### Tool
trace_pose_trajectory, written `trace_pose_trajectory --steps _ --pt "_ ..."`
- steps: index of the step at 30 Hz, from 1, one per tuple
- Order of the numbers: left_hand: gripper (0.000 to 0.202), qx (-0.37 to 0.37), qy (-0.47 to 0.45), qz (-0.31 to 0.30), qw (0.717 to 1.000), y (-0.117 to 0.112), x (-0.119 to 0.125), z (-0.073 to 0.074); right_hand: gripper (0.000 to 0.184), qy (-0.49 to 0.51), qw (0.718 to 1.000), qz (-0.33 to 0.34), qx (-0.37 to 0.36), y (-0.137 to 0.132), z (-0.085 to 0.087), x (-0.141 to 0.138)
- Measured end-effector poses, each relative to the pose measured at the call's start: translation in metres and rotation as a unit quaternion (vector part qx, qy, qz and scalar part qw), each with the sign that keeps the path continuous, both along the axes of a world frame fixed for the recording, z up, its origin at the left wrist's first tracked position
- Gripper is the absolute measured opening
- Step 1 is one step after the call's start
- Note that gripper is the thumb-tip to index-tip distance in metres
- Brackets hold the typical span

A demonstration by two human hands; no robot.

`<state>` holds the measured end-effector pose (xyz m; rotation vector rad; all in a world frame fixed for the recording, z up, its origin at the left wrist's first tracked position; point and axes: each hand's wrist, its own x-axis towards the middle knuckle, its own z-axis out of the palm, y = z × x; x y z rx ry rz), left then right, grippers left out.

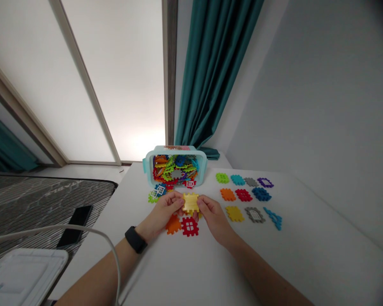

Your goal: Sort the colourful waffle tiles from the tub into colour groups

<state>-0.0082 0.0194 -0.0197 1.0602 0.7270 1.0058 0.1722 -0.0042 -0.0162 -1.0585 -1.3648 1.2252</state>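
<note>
My left hand (164,211) and my right hand (211,214) both pinch a yellow interlocking tile (190,202) just above the white table (185,272); it may be more than one tile pressed together. Under my hands lie an orange tile (173,225) and a red window tile (190,226). A black watch (135,239) is on my left wrist. Behind my hands a light-blue tub (147,163) lies on its side, full of colourful tiles, with a few spilled at its mouth (157,192).
To the right, several single tiles lie in rows: green (222,177), teal (238,179), grey (250,182), purple (265,182), orange (227,194), red (243,195), blue (261,194), yellow (234,213), grey window (254,214), blue triangle (273,218). A phone (75,226) and white box (22,276) sit left.
</note>
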Motion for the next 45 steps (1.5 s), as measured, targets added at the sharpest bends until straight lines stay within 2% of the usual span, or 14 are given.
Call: trace_pose_trajectory --steps 11,15,17,20,23,25,31,33,37,41,45 --pt "0.037 0.024 0.026 0.012 0.999 -0.001 0.0 0.001 0.047 0.005 1.0 -0.005 -0.014 0.002 -0.009 -0.003" --pt "0.036 0.057 0.073 0.04 0.995 0.001 0.001 -0.002 0.037 0.003 1.0 -0.01 0.006 0.003 -0.015 -0.003" --pt "0.036 0.073 0.092 0.059 0.991 0.003 0.002 -0.005 0.027 -0.029 0.998 -0.023 0.051 0.003 -0.016 -0.001" --pt "0.035 0.081 0.098 0.052 0.99 0.005 0.002 -0.009 0.018 -0.137 0.974 -0.033 0.176 0.001 -0.014 0.003" --pt "0.037 0.077 0.088 0.007 0.993 0.005 0.002 -0.01 0.031 -0.213 0.931 -0.013 0.296 -0.002 -0.007 0.004" --pt "0.039 0.072 0.078 -0.021 0.994 0.004 0.003 -0.011 0.036 -0.23 0.914 0.002 0.334 -0.004 -0.004 0.004" --pt "0.044 0.027 0.063 -0.06 0.996 0.001 0.005 -0.01 0.04 -0.208 0.92 0.01 0.332 -0.005 -0.006 0.003" --pt "0.043 0.021 0.064 -0.054 0.996 0.0 0.005 -0.007 0.041 -0.213 0.918 0.004 0.336 -0.004 -0.008 0.004" --pt "0.037 0.021 0.04 0.009 0.999 -0.001 0.001 0.004 0.042 -0.265 0.894 -0.015 0.361 -0.001 -0.01 0.007" --pt "0.035 0.012 0.022 -0.009 1.0 -0.002 -0.003 0.013 0.039 -0.307 0.872 -0.021 0.382 0.001 -0.01 0.012" --pt "0.038 0.022 0.038 -0.014 0.999 -0.003 -0.002 0.012 0.045 -0.329 0.855 -0.013 0.401 0.003 -0.009 0.015"
